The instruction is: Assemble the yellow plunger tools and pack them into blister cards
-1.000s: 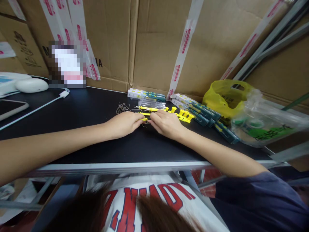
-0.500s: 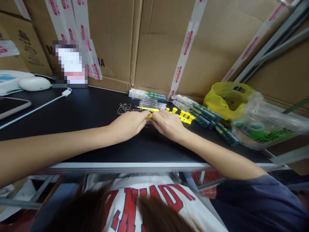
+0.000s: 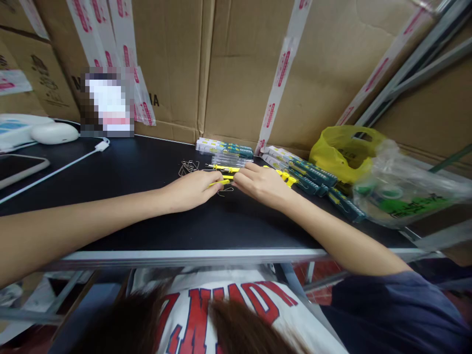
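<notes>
My left hand (image 3: 191,190) is closed around a slim yellow plastic stick (image 3: 220,183), whose end pokes out past the fingertips. Just to its right, my right hand (image 3: 260,183) has its fingers curled together; whatever is in them is hidden. Behind both hands lies a yellow rod with a metal tip (image 3: 225,168). More yellow plastic pieces (image 3: 291,181) stick out beyond the right hand. Bent metal wire hooks (image 3: 189,168) are heaped beyond the left hand, and a loose wire hook (image 3: 225,191) rests on the black tabletop (image 3: 206,228) below the fingertips.
Clear plastic tubes (image 3: 232,160) lie before a small stack of boxes (image 3: 224,147). More green-and-white boxes (image 3: 302,164) are piled at right, beside a yellow bag (image 3: 328,152) and a clear bag (image 3: 401,191). A white cable (image 3: 55,169) and a phone (image 3: 22,168) lie at left.
My hands have moved slightly apart, and the yellow stick now shows at my left fingertips. The loose wire hook below them is more exposed.
</notes>
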Demonstrator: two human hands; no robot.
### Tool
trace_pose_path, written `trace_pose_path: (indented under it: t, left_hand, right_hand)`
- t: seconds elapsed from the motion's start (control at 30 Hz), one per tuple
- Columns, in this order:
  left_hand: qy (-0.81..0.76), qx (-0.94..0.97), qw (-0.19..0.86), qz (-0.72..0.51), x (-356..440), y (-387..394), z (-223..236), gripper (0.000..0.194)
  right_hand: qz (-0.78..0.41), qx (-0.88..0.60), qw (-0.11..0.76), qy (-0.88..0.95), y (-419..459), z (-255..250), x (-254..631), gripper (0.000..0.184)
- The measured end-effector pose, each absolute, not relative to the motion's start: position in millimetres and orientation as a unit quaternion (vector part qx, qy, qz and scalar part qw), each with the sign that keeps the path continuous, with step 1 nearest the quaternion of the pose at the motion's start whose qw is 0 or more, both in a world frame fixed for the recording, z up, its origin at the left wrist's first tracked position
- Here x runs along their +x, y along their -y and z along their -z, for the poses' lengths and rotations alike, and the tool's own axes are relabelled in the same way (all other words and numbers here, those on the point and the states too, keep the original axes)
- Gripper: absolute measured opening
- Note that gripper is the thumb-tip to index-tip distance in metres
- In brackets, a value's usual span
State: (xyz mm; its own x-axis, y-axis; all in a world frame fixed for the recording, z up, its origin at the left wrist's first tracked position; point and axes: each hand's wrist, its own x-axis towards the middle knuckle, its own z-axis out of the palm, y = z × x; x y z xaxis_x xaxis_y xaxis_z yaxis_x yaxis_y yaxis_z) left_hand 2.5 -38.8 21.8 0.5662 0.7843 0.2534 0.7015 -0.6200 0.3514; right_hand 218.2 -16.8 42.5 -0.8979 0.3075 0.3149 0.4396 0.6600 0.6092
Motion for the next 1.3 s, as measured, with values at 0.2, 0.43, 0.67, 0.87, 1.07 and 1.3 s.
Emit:
trace_pose_path:
  t: [0.2,0.43,0.67,0.87,1.07,1.3]
  left_hand:
    - [-0.43,0.874,0.12,-0.19,2,37,-19,0.029]
    - [-0.423,0.872,0.15,-0.194,0,38,-20,0.025]
    - [-0.396,0.877,0.19,-0.195,-4,39,-23,0.024]
    - [-0.403,0.874,0.188,-0.196,0,41,-22,0.023]
    - [-0.421,0.873,0.165,-0.182,1,42,-22,0.024]
    - [-0.426,0.881,0.076,-0.19,1,39,-14,0.027]
  right_hand:
    - [0.374,-0.218,0.08,0.898,19,-34,216,0.029]
    - [0.315,-0.267,0.112,0.904,20,-28,212,0.031]
    - [0.27,-0.265,0.101,0.92,20,-40,216,0.027]
    - [0.263,-0.246,0.084,0.929,21,-43,217,0.023]
    - [0.246,-0.264,0.082,0.929,22,-41,214,0.022]
    - [0.22,-0.314,0.083,0.92,26,-34,211,0.025]
